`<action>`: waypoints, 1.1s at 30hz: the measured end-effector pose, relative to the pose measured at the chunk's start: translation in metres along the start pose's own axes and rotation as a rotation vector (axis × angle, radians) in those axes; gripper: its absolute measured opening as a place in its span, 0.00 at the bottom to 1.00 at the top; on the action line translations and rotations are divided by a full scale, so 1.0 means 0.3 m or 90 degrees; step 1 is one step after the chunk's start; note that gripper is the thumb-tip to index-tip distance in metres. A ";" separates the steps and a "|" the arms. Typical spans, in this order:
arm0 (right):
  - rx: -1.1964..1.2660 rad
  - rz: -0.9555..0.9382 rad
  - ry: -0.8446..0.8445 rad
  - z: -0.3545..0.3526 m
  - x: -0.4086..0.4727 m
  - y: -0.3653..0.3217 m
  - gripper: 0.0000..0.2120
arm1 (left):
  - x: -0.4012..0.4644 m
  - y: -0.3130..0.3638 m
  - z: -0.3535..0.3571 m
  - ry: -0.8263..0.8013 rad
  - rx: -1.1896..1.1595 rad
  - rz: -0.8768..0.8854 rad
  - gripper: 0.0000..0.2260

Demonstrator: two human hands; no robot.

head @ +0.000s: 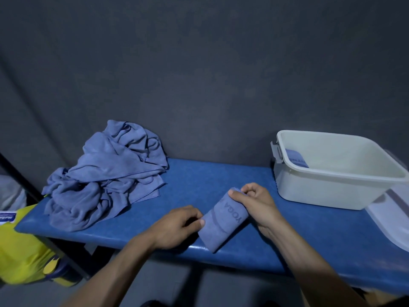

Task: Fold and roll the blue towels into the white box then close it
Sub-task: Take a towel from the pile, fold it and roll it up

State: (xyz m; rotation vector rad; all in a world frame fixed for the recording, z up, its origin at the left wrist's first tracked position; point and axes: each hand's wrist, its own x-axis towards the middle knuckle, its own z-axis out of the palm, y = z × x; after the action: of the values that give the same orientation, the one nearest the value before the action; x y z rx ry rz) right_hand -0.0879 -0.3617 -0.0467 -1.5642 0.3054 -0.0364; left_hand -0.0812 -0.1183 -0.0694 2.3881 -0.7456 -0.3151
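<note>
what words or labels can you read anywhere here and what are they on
"YOGA" on the rolled towel held by the left hand and right hand; more letters follow, hidden.
Dark print on the towel in the white box: too blurred to read.
Blue print on the white label at the left edge: too blurred.

1. Bare blue bench top lies open between the heap of towels and the white box.
2. The box mouth is open – one rolled towel sits at its left end.
3. A clear lid lies at the right edge – partly under the box.
</note>
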 end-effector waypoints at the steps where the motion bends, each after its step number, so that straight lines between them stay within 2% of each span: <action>1: 0.003 -0.039 0.002 0.002 -0.007 -0.010 0.14 | -0.002 0.009 -0.005 -0.003 -0.009 0.000 0.08; 3: -0.006 -0.103 -0.013 0.005 -0.027 -0.033 0.13 | -0.004 0.032 -0.014 0.011 -0.057 -0.004 0.05; 6: -0.043 -0.169 -0.065 0.008 -0.056 -0.070 0.13 | 0.006 0.101 -0.026 0.054 -0.217 -0.014 0.13; 9: -0.069 -0.208 -0.114 0.001 -0.078 -0.105 0.13 | 0.018 0.193 -0.028 0.010 -0.381 -0.015 0.16; 12: -0.088 -0.241 -0.116 -0.018 -0.090 -0.142 0.13 | 0.041 0.242 -0.009 0.015 -0.430 0.010 0.18; 17: -0.076 -0.279 -0.051 -0.080 -0.075 -0.188 0.14 | 0.107 0.275 0.005 0.051 -0.468 0.037 0.15; 20: -0.039 -0.275 0.001 -0.101 -0.068 -0.210 0.17 | 0.153 0.297 0.009 0.064 -0.512 0.051 0.15; 22: -0.017 -0.254 0.022 -0.124 -0.061 -0.228 0.22 | 0.184 0.330 0.010 0.097 -0.556 0.060 0.15; 25: 0.020 -0.156 0.009 -0.169 -0.071 -0.274 0.28 | 0.231 0.395 0.003 0.189 -0.641 0.056 0.14; 29: 0.053 -0.088 -0.045 -0.230 -0.103 -0.315 0.14 | 0.310 0.483 0.005 0.225 -0.737 0.045 0.16; 33: 0.043 -0.110 -0.008 -0.306 -0.076 -0.378 0.11 | 0.412 0.590 0.001 0.216 -0.726 0.068 0.16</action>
State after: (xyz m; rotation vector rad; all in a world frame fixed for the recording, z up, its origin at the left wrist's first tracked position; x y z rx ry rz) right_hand -0.1103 -0.4479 0.0710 -1.5196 0.1568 -0.1708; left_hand -0.0579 -0.3061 0.0344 1.2645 -0.3567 -0.1935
